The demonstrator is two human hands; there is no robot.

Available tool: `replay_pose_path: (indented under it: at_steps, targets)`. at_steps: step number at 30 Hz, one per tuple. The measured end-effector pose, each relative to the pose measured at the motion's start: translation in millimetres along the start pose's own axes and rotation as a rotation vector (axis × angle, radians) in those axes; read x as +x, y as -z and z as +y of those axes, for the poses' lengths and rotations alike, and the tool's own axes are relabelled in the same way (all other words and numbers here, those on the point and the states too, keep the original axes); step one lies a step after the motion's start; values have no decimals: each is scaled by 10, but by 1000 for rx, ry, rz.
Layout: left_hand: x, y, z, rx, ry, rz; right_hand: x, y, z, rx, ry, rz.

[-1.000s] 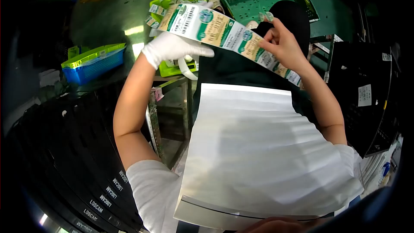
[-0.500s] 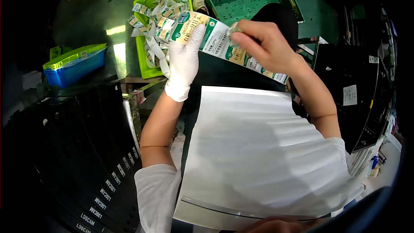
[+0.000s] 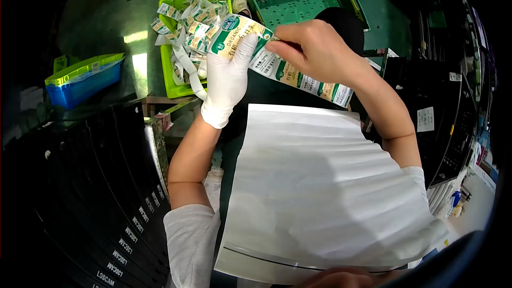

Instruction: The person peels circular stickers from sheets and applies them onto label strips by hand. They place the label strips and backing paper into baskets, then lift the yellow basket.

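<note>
A strip of printed labels in green, cream and white slants down to the right from my left hand. That hand wears a white glove and is closed on the strip's upper end, with the thumb over the cream part marked "ORGANIC". My bare right hand pinches at the strip's upper edge, beside the green section. Its fingertips hide exactly what they grip. Beyond my left hand, a lime-green crate holds a tangled heap of similar label strips. A pale ribbon of strip trails from the heap toward my left wrist.
A dark green perforated crate stands on the floor ahead. Blue and lime baskets are at the left. Black LOSCAM crates fill the lower left. More black crates stand right. A white sheet covers my lap.
My right hand has moved left along the strip, so its fingertips are now closer to my left hand. The small pale piece visible at its fingertips earlier no longer shows clearly.
</note>
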State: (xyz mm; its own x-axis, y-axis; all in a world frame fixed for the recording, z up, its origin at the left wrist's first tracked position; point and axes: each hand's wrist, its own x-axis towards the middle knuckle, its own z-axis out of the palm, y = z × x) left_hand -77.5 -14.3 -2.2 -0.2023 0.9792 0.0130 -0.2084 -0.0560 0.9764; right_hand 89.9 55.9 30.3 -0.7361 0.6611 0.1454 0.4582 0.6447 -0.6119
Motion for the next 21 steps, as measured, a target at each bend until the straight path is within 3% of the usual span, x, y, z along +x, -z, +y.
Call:
replay_pose_path:
  at_steps: [5, 6, 9, 10, 11, 13, 15, 16, 19, 21]
  targets:
    - [32, 45, -20, -24, 18, 6, 73, 241, 216, -15, -202, -107]
    - [48, 67, -26, -17, 23, 0, 92, 320, 209, 7, -237, -248]
    - [110, 83, 57, -38, 74, -48, 108, 258, 221, 399, 1, -344]
    - [137, 147, 68, -91, 117, -54, 127, 260, 112, 437, 30, -331]
    - [112, 108, 89, -424, 99, -91, 168, 225, 59, 463, 13, -259]
    - [62, 30, -46, -548, 85, -208, 238, 180, -14, 510, -19, -114]
    - [-83, -111, -149, 6, 24, -257, 276, 182, -7, 418, -6, -29]
    - [-141, -183, -181, 83, 34, -255, 285, 183, 18, 372, -2, 10]
    - [-119, -231, -321, -183, 263, -105, 217, 303, 161, 181, -5, 117]
    - [-34, -201, -286, -303, 308, -48, 100, 463, 132, 109, -16, -34]
